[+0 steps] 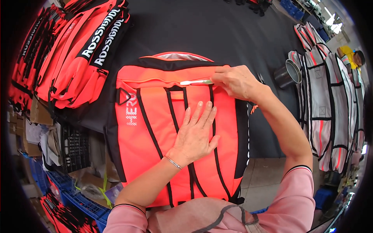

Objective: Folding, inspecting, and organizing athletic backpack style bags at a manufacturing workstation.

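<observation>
A bright orange-red backpack [130,151] with black trim lies on the black-covered table, its shoulder straps facing up. My left hand [195,134] rests flat on the straps, fingers stretched out. Near the top right of the bag, my right hand [235,82] is closed around a toothbrush [194,82] with a white head and a partly green handle. The brush head lies against the orange fabric just below a seam or zip line; most of the handle is hidden in my fingers.
Orange-red bags [74,58] are piled at the left of the black table [194,27]. A dark metal cup [284,73] lies at the right, beside grey bag pieces [320,97]. A black crate [75,149] and a blue crate [83,202] stand lower left. Another person [349,56] is far right.
</observation>
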`<state>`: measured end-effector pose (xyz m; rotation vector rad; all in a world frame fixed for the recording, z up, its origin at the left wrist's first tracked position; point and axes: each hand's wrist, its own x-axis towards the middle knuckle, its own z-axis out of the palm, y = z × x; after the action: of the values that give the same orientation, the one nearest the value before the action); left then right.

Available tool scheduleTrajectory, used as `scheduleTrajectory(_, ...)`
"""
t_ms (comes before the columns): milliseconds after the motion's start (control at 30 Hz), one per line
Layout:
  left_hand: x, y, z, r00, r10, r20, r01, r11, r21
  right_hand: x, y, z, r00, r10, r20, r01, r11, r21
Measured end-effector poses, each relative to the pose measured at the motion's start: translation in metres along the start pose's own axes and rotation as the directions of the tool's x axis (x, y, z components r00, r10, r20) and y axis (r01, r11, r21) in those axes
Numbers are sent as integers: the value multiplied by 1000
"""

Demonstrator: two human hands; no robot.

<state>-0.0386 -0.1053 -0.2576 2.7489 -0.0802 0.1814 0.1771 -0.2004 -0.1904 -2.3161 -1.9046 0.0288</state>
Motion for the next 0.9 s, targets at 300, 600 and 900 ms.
scheduleTrajectory(300,0,2,-5,1000,-4,9,4,1000,6,-44,19,-28,1000,5,-2,-5,1000,0)
scheduleTrajectory(600,-6,0,-5,1000,-2,13,2,1000,-16,-55,16,-27,997,79,13,-79,997,18)
scheduleTrajectory(900,-5,-1,-3,1000,1,-20,-2,1000,-11,0,-9,2,999,-17,32,19,998,-52)
